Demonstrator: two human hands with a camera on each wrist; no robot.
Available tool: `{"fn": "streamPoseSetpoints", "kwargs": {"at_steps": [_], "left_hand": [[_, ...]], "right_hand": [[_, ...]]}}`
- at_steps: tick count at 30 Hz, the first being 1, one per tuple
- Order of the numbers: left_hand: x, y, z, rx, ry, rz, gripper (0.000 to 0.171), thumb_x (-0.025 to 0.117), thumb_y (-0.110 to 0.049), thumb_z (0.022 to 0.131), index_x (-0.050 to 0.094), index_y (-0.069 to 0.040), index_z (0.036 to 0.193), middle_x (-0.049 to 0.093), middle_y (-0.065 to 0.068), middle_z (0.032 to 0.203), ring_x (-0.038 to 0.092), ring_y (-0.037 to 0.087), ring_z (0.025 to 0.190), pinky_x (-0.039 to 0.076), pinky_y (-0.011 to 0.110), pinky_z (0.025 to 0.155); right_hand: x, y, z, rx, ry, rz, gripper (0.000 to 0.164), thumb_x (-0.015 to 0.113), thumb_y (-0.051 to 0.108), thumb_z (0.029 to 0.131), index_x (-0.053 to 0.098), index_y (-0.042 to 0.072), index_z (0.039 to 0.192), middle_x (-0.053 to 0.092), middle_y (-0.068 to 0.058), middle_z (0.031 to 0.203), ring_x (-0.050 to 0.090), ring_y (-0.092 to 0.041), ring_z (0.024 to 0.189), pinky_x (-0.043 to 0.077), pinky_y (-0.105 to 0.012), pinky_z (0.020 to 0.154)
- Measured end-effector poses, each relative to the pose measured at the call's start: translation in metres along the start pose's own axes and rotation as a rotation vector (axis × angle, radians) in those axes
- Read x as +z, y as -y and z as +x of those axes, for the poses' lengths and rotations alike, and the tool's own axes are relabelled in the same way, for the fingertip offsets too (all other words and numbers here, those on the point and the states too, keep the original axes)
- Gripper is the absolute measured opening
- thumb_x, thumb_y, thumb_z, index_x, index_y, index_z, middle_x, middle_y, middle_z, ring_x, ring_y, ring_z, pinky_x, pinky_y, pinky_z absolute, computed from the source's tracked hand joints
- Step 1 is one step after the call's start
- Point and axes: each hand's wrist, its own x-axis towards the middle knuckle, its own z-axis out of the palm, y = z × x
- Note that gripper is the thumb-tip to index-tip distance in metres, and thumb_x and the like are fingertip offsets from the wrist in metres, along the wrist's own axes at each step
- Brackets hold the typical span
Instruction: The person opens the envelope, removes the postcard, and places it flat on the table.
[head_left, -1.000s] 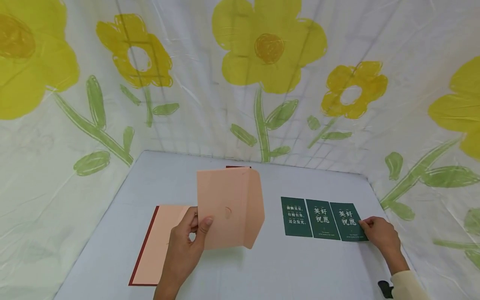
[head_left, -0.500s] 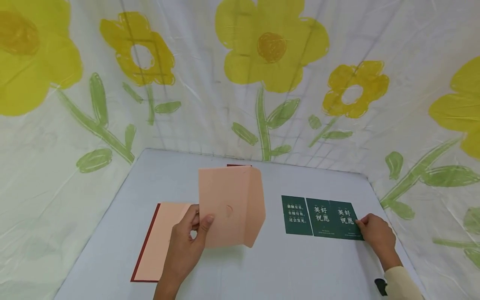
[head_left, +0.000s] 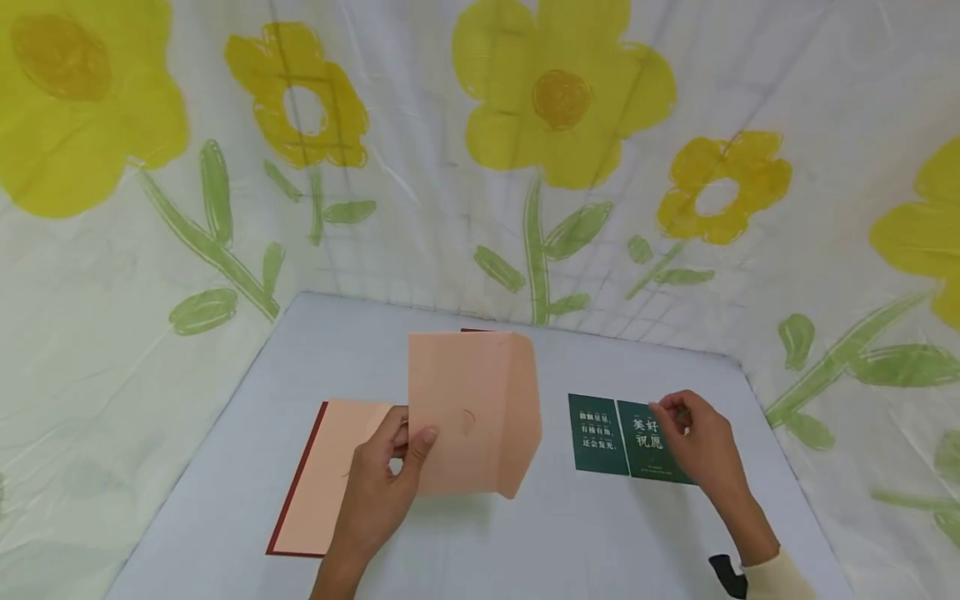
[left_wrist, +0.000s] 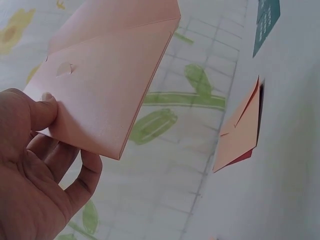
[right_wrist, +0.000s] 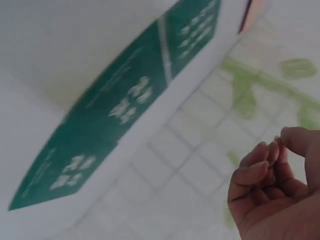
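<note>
My left hand (head_left: 378, 483) grips a pale pink envelope (head_left: 457, 383) by its left edge, thumb in front and fingers behind. The envelope is raised above the table, its flap (left_wrist: 115, 22) unfolded and a small curved cut on its face. My right hand (head_left: 708, 442) hovers over the green cards with fingers loosely curled, thumb near the fingertips and nothing held. Three green cards with white lettering lie in a row: a left card (head_left: 596, 458), a middle card (head_left: 645, 462) and a right card (right_wrist: 52, 167), which my right hand mostly hides in the head view.
At the left of the white table (head_left: 540, 550) lies a pink sheet (head_left: 318, 475) with dark red edges, partly behind my left arm. Another pink and red folded paper (left_wrist: 242, 127) stands out at the back. A flower-printed curtain (head_left: 420, 208) surrounds the table.
My right hand has let go of the right card and moved left and up over the cards. Earlier it slid that card against the middle one. My left hand still holds the envelope.
</note>
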Motion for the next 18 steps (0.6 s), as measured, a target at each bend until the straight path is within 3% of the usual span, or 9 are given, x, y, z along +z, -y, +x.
{"fn": "streamPoseSetpoints", "kwargs": {"at_steps": [8, 13, 18], "left_hand": [[0.002, -0.002, -0.002, -0.027, 0.014, 0.009, 0.012, 0.067, -0.024, 0.106, 0.064, -0.026, 0.118, 0.076, -0.018, 0.093, 0.075, 0.009, 0.086, 0.055, 0.03, 0.075], [0.008, -0.004, -0.003, -0.012, 0.027, -0.023, 0.013, 0.066, -0.02, 0.107, 0.064, -0.027, 0.118, 0.076, -0.019, 0.094, 0.075, 0.009, 0.085, 0.055, 0.031, 0.075], [0.017, -0.006, -0.004, 0.013, 0.05, -0.045, 0.015, 0.065, -0.018, 0.107, 0.064, -0.027, 0.119, 0.074, -0.017, 0.092, 0.073, 0.01, 0.081, 0.054, 0.03, 0.072]], "right_hand": [[0.007, 0.076, -0.006, -0.126, 0.053, 0.263, 0.007, 0.069, 0.023, 0.106, 0.07, 0.02, 0.113, 0.068, 0.009, 0.092, 0.062, -0.009, 0.08, 0.053, -0.021, 0.068], [0.013, 0.11, -0.014, -0.199, 0.216, 0.475, 0.02, 0.062, 0.018, 0.109, 0.07, 0.026, 0.126, 0.072, 0.01, 0.104, 0.068, -0.011, 0.089, 0.057, -0.028, 0.076], [0.018, 0.131, -0.024, -0.195, 0.357, 0.622, 0.028, 0.059, 0.017, 0.111, 0.066, 0.02, 0.137, 0.073, 0.002, 0.118, 0.07, -0.016, 0.096, 0.06, -0.034, 0.078]]}}
